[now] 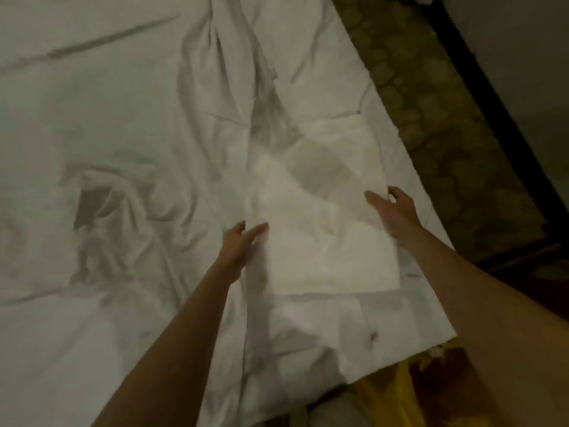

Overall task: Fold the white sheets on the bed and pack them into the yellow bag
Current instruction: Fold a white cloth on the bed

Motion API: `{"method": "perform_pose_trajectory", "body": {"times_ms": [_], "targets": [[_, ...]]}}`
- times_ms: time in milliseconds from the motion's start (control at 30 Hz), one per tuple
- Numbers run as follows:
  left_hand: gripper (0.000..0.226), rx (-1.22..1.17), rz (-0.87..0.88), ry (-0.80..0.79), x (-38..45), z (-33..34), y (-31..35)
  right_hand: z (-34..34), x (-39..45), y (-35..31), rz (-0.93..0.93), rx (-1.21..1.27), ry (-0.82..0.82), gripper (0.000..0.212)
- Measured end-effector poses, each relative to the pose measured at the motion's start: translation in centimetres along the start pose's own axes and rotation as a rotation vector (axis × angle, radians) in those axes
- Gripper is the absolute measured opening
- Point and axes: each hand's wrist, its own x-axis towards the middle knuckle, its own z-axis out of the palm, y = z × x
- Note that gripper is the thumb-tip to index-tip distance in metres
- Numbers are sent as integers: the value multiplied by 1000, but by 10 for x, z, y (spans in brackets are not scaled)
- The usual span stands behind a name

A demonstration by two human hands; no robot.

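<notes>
Nearest us, below our right forearm, a bit of the yellow bag (400, 392) showed past the bed's (61, 334) corner, with no sheet packed in it that we could see. Between our hands lay a partly folded sheet (320, 241). Our left hand (238, 246) rested on its left edge, fingers straight and relaxed; our right hand (392, 211) held the far right edge, thumb on top, fingers wrapped behind. Beyond the hands, rumpled sheets (221, 87) still waited unfolded, so we judged most of the work remained.
</notes>
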Motion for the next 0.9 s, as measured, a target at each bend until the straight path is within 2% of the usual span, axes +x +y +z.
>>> {"method": "perform_pose_trajectory", "body": {"times_ms": [100,167,300,367,467,533,633,700,767,833,900], "targets": [[31,27,-135,-11,-20,5,-41,-16,-9,34,216,-17,-209,64],[26,-22,-151,0,-29,10,-53,-19,-16,61,276,-107,-262,70],[39,-11,-137,-27,-41,28,-57,-30,-13,71,107,-171,-91,51],[39,42,-184,-82,-49,41,-66,-46,-9,67,68,-172,-19,47],[35,167,-265,-171,-61,66,-86,-71,-3,70,43,-292,-26,45],[37,194,-295,-151,-63,77,-97,-81,3,80,129,-352,-60,53],[39,109,-393,-161,-68,83,-107,-87,2,93,341,-406,-137,69],[40,30,-459,-214,-71,81,-112,-88,-6,106,466,-397,-177,67],[42,114,-475,-260,-73,77,-114,-90,-17,113,529,-440,-166,62],[41,306,-482,-308,-73,68,-112,-86,-21,112,429,-672,-87,64],[27,451,-489,-383,-69,57,-105,-79,-21,100,185,-852,95,59]]}}
